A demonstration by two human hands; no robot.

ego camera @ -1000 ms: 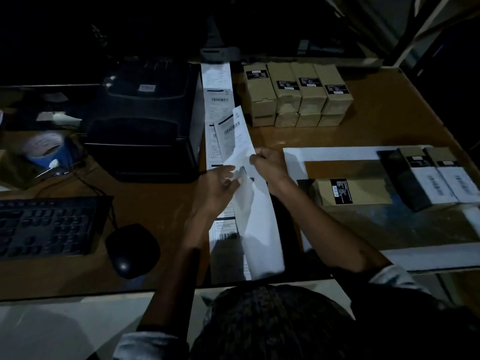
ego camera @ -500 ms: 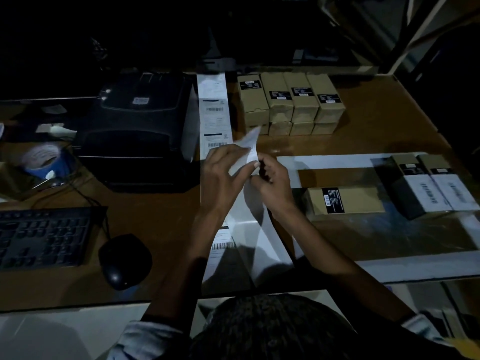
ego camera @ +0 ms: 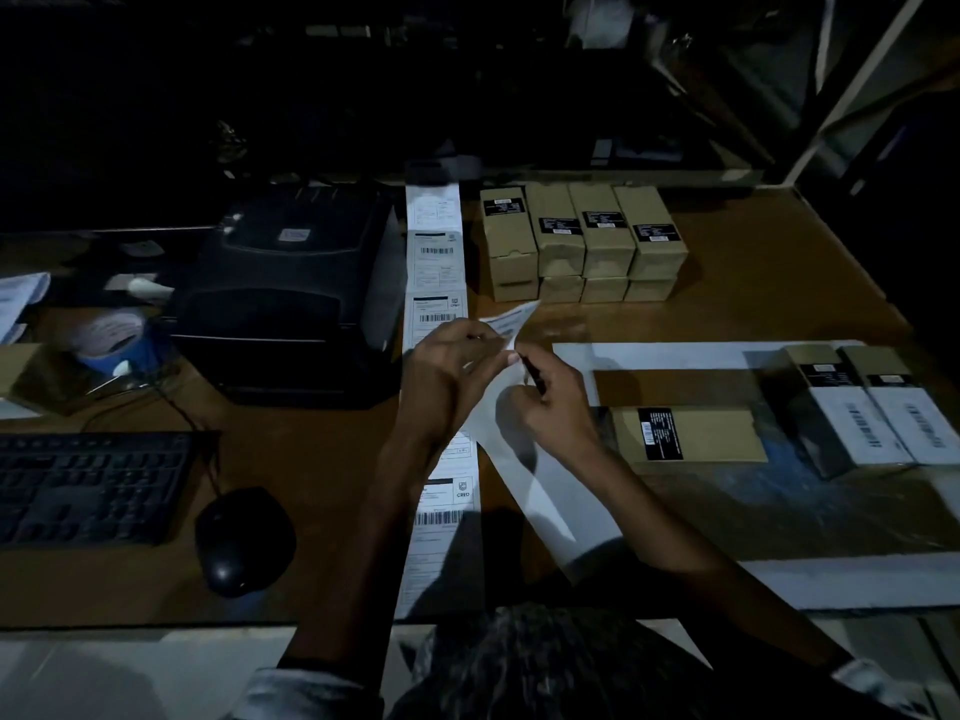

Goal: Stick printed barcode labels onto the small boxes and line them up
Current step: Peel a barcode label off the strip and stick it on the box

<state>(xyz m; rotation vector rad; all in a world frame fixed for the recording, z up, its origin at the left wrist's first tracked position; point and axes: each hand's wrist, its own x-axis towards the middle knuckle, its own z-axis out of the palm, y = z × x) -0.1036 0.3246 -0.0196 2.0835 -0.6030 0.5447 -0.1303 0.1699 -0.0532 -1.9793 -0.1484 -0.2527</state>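
Both hands pinch one label [ego camera: 511, 324] mid-desk — left hand [ego camera: 447, 376], right hand [ego camera: 553, 402] — above the label strip [ego camera: 441, 506]. Label printer [ego camera: 291, 298] left, stacked boxes [ego camera: 582, 241] behind, unlabelled box [ego camera: 685, 433] lying just right.

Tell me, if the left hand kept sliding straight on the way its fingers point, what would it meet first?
Probably the right hand: the left hand points rightward, both hands pinching the peeled label, fingertips nearly touching. Depth is hard to judge.

L hand [ego camera: 449, 379] & R hand [ego camera: 553, 402] closer together, label [ego camera: 511, 318] folded lower, barcode hidden
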